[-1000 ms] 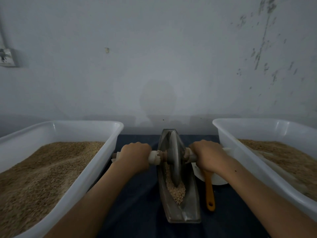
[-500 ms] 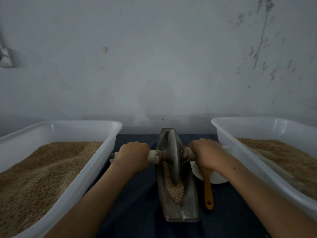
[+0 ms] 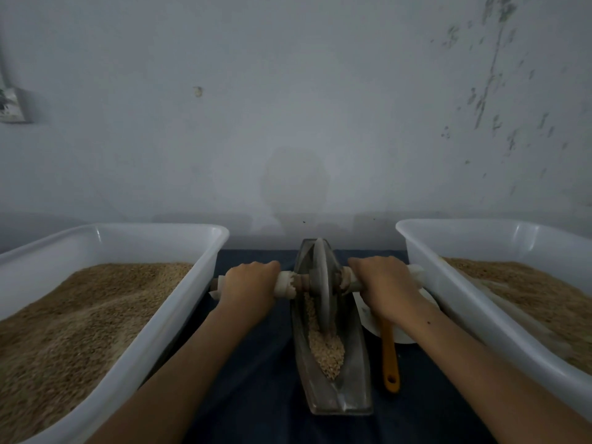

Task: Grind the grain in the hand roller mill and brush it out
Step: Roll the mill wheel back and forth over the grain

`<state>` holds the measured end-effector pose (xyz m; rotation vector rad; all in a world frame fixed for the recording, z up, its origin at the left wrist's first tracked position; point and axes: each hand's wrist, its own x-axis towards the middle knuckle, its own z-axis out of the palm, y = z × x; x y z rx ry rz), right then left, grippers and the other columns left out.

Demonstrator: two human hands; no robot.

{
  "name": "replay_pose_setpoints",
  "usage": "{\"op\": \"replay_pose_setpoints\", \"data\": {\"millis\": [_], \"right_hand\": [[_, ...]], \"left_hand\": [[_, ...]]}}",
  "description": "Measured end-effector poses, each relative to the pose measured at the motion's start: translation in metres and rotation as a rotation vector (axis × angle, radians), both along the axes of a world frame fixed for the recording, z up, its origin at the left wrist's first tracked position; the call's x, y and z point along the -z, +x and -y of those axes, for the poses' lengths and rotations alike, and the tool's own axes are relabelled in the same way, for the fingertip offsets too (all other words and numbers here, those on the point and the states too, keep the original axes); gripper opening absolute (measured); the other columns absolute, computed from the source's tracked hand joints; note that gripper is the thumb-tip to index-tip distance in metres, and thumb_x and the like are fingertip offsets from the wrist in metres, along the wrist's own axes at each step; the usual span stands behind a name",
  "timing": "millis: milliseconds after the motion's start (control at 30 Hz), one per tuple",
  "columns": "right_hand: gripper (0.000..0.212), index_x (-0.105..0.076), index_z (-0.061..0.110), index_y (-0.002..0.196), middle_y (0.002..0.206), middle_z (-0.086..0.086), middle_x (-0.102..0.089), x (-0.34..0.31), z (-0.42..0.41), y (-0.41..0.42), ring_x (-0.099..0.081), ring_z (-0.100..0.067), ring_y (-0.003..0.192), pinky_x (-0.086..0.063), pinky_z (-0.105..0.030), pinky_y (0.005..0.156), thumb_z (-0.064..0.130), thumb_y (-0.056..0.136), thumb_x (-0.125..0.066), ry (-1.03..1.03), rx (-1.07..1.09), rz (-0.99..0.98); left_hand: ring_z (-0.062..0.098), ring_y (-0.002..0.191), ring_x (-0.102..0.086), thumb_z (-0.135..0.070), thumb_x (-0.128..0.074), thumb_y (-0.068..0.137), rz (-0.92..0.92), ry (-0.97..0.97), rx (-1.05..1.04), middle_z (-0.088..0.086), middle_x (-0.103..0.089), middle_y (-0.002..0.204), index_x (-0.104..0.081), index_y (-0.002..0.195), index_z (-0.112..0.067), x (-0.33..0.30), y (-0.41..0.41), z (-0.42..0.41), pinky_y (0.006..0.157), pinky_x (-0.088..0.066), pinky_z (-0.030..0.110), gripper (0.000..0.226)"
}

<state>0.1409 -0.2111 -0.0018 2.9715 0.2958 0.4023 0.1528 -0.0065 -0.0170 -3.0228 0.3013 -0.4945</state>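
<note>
Clearly grinding: both hands, left (image 3: 248, 288) and right (image 3: 382, 288), are gripping the wheel's axle (image 3: 285, 283); next, rolling toward the counter's near edge.

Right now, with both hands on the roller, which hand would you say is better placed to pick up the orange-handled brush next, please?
Probably the right hand. The orange-handled brush lies just beneath its wrist, right of the mill trough. The left hand grips the axle on the far side and would have to cross over the grinding wheel.

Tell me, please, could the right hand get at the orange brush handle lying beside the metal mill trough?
Probably yes. The orange brush handle lies uncovered on the dark cloth, just beneath the right hand. That hand grips the roller's axle and would have to let go first.
</note>
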Motion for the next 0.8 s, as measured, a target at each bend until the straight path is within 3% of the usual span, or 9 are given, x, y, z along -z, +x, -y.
{"op": "replay_pose_setpoints", "data": {"millis": [167, 300, 467, 667, 800], "right_hand": [[0.019, -0.054, 0.021, 0.105, 0.107, -0.002, -0.062, -0.002, 0.002, -0.001, -0.059, -0.021, 0.1, -0.041, -0.032, 0.084, 0.01, 0.089, -0.055, -0.009, -0.006, -0.044], [0.021, -0.059, 0.02, 0.106, 0.103, -0.003, -0.063, -0.009, 0.006, -0.004, -0.06, -0.02, 0.094, -0.041, -0.028, 0.072, 0.012, 0.087, -0.059, -0.01, -0.012, -0.173], [0.015, -0.052, 0.021, 0.086, 0.078, 0.003, -0.052, -0.016, 0.008, -0.004, -0.053, -0.014, 0.073, -0.038, -0.024, 0.059, 0.012, 0.083, -0.063, -0.023, -0.008, -0.345], [0.019, -0.058, 0.021, 0.102, 0.102, -0.002, -0.063, -0.008, 0.005, -0.001, -0.059, -0.019, 0.089, -0.039, -0.028, 0.07, 0.011, 0.086, -0.058, 0.004, 0.011, -0.174], [0.022, -0.053, 0.024, 0.106, 0.108, 0.0, -0.062, 0.004, 0.002, 0.004, -0.059, -0.021, 0.101, -0.04, -0.032, 0.087, 0.01, 0.089, -0.055, 0.041, 0.025, -0.03]], "left_hand": [[0.019, 0.093, -0.059, -0.025, -0.056, 0.089, -0.04, 0.014, -0.005, 0.0, -0.062, 0.103, -0.052, 0.107, -0.021, -0.003, -0.003, 0.0, 0.071, -0.039, 0.028, 0.019], [0.019, 0.095, -0.06, -0.023, -0.058, 0.087, -0.145, 0.079, 0.0, 0.003, -0.063, 0.106, -0.057, 0.111, -0.017, -0.011, -0.005, 0.001, 0.076, -0.043, 0.029, 0.026], [0.02, 0.097, -0.06, -0.026, -0.065, 0.083, -0.297, 0.087, 0.011, 0.004, -0.063, 0.107, -0.057, 0.115, -0.016, -0.017, -0.008, -0.001, 0.078, -0.044, 0.03, 0.035], [0.022, 0.097, -0.06, -0.025, -0.061, 0.085, -0.199, 0.057, -0.019, 0.004, -0.062, 0.107, -0.057, 0.111, -0.017, -0.012, -0.005, 0.002, 0.078, -0.044, 0.031, 0.027], [0.02, 0.096, -0.059, -0.022, -0.058, 0.087, -0.049, 0.019, -0.05, 0.001, -0.061, 0.106, -0.052, 0.107, -0.02, -0.004, -0.005, 0.004, 0.073, -0.039, 0.029, 0.02]]}}
